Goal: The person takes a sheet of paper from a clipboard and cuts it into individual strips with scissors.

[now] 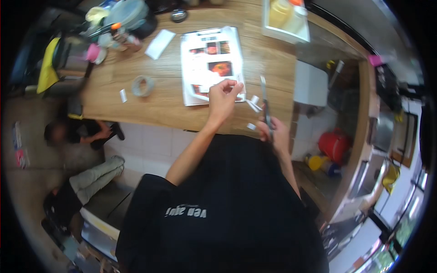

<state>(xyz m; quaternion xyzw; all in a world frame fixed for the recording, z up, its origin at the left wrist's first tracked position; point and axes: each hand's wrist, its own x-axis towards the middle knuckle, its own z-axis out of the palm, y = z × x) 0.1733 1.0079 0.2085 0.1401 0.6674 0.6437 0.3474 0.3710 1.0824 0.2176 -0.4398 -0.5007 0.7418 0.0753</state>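
Observation:
My left hand (pixel 222 102) is over the lower edge of a printed sheet with food pictures (pixel 191 59), thumb and fingers pinched together. Whatever sits between those fingertips is too blurred to name. In my right hand (pixel 276 134) is a pair of scissors (pixel 266 107), seen edge-on, with the narrow blade pointing away from me over the table. Between both hands lie small white paper strips (pixel 253 105). Closer to my body is another small white scrap (pixel 251 126).
On the wooden table (pixel 168 107) stand a small round container (pixel 143 86), a white paper piece (pixel 160 44) and a white box with bottles (pixel 286 34). Tubs and bottles crowd the far left. Two other people are beyond the table's left side. A red container (pixel 334 144) sits low at right.

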